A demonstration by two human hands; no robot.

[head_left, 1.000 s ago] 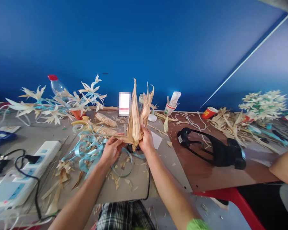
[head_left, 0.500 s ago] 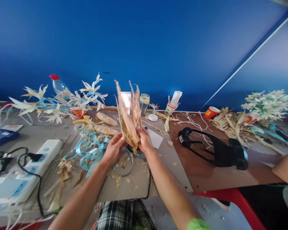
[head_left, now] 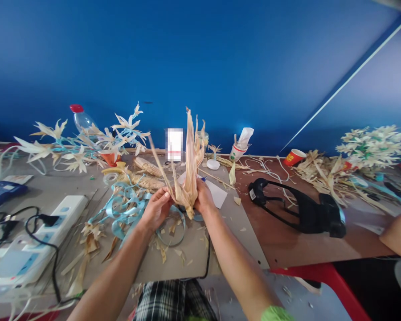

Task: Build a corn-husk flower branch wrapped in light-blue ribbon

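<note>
A dried corn husk (head_left: 190,174) stands upright between my hands above the table, its stem end down and its long leaves pointing up. My right hand (head_left: 203,196) is closed around the right side of its base. With thumb and fingers, my left hand (head_left: 158,206) pinches one leaf that leans out to the left. Light-blue ribbon (head_left: 128,209) lies in loose loops beside and under my left hand. Two corn cobs (head_left: 148,166) rest behind that ribbon. A white sheet of paper (head_left: 217,195) is just beyond my right hand.
Husk flowers (head_left: 112,142) stand at the left back, near a power strip (head_left: 50,236) with black cables. On the right are a black strapped device (head_left: 300,207), a red cup (head_left: 294,157) and a heap of husks (head_left: 321,174). Another person's arm (head_left: 399,236) reaches in at the right edge.
One leaf has been pulled away from the husk toward the left and now leans out. The rest of the husk has shifted slightly right, uncovering the blurred white object behind.
</note>
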